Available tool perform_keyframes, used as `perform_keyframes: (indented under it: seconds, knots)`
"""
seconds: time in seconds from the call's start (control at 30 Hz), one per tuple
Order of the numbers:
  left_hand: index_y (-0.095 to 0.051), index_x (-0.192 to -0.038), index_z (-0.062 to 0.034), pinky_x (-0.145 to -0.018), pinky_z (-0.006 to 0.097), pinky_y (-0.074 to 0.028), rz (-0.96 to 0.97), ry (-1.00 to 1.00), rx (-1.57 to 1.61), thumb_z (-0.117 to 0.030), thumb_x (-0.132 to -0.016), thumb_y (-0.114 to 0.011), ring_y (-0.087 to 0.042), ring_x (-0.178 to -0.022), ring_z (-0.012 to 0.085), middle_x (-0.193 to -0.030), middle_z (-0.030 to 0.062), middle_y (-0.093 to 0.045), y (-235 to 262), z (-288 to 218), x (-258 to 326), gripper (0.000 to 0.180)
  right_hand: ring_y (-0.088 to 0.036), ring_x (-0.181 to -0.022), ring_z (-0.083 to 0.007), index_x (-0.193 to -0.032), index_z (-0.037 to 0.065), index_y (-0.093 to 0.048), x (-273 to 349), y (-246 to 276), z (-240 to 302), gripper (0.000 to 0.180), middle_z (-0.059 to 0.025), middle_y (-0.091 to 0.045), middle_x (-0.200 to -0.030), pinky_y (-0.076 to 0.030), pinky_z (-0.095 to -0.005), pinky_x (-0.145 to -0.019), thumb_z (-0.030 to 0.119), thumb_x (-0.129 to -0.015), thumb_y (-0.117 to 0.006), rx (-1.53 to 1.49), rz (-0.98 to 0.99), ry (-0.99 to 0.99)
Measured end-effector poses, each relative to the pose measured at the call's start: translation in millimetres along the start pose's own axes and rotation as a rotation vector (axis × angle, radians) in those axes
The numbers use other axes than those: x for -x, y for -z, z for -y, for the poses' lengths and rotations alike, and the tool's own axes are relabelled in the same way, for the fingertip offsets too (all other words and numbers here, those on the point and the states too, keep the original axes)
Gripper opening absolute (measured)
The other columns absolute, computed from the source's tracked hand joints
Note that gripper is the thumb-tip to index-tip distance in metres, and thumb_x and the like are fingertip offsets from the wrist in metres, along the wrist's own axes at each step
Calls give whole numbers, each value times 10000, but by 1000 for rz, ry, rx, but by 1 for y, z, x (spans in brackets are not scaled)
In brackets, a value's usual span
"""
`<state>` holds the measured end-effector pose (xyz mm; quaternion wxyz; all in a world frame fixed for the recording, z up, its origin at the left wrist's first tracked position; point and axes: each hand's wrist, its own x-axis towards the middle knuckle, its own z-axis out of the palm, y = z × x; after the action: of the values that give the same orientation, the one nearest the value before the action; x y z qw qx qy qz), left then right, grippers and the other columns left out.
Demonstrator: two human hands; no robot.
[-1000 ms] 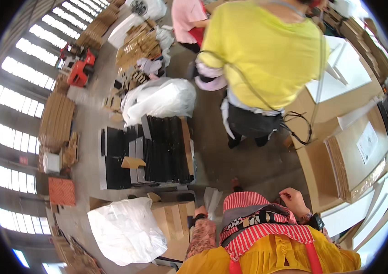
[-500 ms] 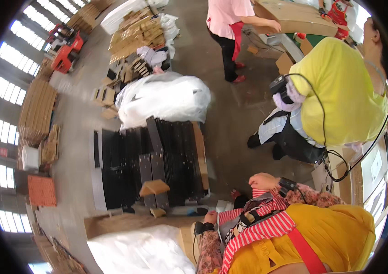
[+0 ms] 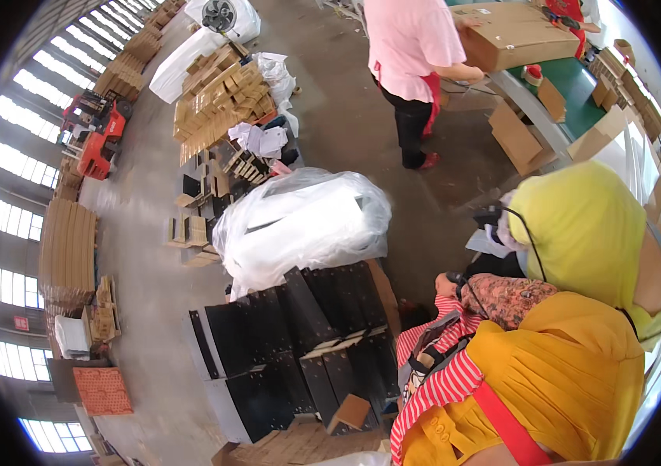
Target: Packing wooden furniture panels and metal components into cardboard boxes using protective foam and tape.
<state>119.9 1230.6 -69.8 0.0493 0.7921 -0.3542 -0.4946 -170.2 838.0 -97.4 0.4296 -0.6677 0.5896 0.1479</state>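
One right-hand grip [image 3: 448,285], near striped apron [image 3: 445,393]; closure and contact unclear.

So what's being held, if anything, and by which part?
Cannot tell: the right hand is by the red-and-white striped cloth apron, any grip unclear. The left hand is out of view.

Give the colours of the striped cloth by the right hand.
Striped cloth: red and white; head view.
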Motion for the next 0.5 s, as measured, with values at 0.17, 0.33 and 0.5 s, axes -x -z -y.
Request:
perform_keyframes:
  seconds: [0.17, 0.33, 0.5]
  knots:
    - [-706, -1095, -12, -776, 354, -549, -50, 45, 265, -294, -975, -637, -715, -880, 209, -958, 105, -760, 112, -48, -91, 314, -699, -836, -379, -985, 135, -777, -109, 53, 8, 300, -165, -744, -930, -547, -512, -770, 251, -730, -669, -53, 123, -212]
    - [-705, -1100, -18, -777, 354, -549, -18, 3, 648, -300, -973, -640, -714, -884, 206, -963, 106, -760, 210, -174, -227, 316, -685, -944, -437, -1019, 129, -775, -230, 101, -120, 343, -223, -728, -1043, -544, -521, -885, 244, -710, -679, -234, 332, -1004]
    - [-704, -1104, -24, -779, 354, -549, -56, 17, 664, -306, -970, -642, -713, -888, 203, -968, 107, -760, 277, -270, -305, 318, -719, -840, -352, -885, 84, -780, -194, 187, -49, 248, -184, -738, -874, -568, -415, -789, 242, -741, -654, -261, -251, -1462]
